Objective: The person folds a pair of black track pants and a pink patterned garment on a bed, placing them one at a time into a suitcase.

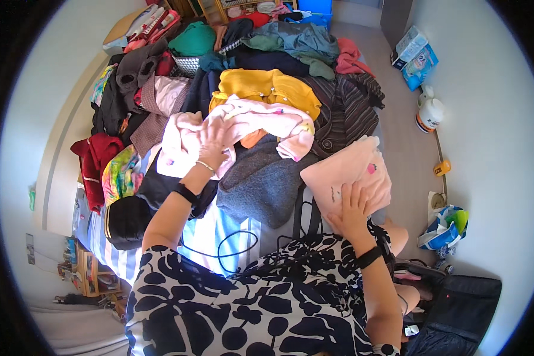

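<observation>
My left hand (212, 141) reaches forward onto a pale pink fleece garment (255, 115), its fingers spread over the loose cloth. That garment lies rumpled across a mustard-yellow cardigan (270, 84) and a dark grey knitted piece (261, 184). My right hand (354, 209) rests flat with fingers apart on a folded peach-pink garment (347, 172), which bears a small strawberry motif and sits at the bed's right edge beside my leg. A brown striped knit with a large button (347, 110) lies just beyond it.
Heaped clothes cover the bed, including a green garment (193, 39), a dark red one (98, 160) and a black one (127, 222). A black cable (237, 234) loops near my lap. On the right floor stand a white tub (430, 114), blue packages (418, 56) and an opened black suitcase (460, 317).
</observation>
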Motion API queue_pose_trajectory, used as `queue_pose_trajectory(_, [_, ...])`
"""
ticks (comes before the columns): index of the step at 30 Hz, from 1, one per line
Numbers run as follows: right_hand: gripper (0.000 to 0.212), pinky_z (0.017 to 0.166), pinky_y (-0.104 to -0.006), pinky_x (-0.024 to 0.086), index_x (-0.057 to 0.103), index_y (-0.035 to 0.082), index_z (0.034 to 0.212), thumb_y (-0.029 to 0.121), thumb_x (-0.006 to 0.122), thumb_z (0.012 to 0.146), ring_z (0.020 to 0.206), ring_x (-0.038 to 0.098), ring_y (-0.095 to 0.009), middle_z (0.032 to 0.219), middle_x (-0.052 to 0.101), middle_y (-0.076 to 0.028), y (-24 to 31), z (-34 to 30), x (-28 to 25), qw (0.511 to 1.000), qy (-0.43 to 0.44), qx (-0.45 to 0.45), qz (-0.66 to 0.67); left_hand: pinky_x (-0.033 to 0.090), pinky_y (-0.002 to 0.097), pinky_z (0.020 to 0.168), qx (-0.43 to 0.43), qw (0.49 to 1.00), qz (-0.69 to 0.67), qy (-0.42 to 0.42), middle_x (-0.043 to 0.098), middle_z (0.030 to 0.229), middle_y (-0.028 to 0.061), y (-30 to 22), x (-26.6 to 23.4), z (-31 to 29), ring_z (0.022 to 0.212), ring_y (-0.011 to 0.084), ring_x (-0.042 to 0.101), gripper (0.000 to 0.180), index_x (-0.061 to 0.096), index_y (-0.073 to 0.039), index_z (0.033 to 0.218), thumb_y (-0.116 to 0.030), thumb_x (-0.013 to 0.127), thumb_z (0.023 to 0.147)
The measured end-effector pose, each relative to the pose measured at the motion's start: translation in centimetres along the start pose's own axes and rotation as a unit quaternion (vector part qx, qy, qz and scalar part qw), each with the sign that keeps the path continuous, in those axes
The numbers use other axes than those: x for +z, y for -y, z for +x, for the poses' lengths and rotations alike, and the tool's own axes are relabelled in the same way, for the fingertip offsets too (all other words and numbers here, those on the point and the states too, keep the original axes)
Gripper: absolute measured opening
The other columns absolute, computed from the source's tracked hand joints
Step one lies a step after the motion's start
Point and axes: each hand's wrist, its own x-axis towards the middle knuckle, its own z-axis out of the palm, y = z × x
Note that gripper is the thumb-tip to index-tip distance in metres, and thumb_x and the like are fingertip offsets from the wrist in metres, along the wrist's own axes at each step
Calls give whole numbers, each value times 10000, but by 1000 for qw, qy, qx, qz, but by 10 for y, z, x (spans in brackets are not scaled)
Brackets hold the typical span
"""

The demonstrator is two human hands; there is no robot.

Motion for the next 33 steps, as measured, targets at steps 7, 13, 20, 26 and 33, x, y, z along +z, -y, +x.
queue_pose_trajectory(7, [856, 1057, -609, 213, 299, 70, 1437, 332, 716, 737, 1338, 225, -494, 1491, 211, -251, 9, -22, -9, 1000, -19, 5, 16, 445, 502, 904, -65, 994, -62, 64, 463, 1316, 227, 74, 10, 33, 1076, 395, 541, 574, 466, -124, 1310, -300, 646, 795])
queue_pose_trajectory(13, [664, 1038, -622, 233, 448, 36, 1322, 281, 699, 759, 1312, 261, -501, 1471, 251, -271, 9, -41, -37, 999, -8, 12, 45, 524, 401, 776, -31, 962, -242, -118, 681, 906, 189, 102, -72, 85, 874, 350, 664, 306, 649, -44, 987, -296, 651, 814])
queue_pose_trajectory(20, [672, 1060, -489, 308, 430, 57, 1359, 223, 722, 776, 1340, 324, -392, 1497, 237, -238, 34, -26, -73, 968, -47, -68, 239, 538, 339, 759, 50, 558, -828, -27, 679, 971, 133, 26, -200, 67, 864, 226, 664, 390, 585, 60, 1103, -234, 637, 852])
queue_pose_trajectory(26, [798, 1050, -410, 340, 341, 5, 1393, 232, 765, 756, 1349, 335, -313, 1469, 297, -212, 88, -11, -134, 883, -2, -74, 464, 534, 330, 755, 170, 470, -865, 49, 679, 977, 122, -79, -266, 67, 872, 211, 662, 364, 591, 44, 1100, -236, 623, 868])
queue_pose_trajectory(33, [1089, 1052, -406, 335, 163, 16, 1458, 328, 840, 664, 1347, 317, -254, 1451, 313, -127, 85, -35, -254, 863, -36, -132, 486, 529, 320, 751, 264, 402, -868, 125, 679, 985, 109, -194, -320, 70, 881, 194, 659, 335, 597, 24, 1095, -238, 608, 887])
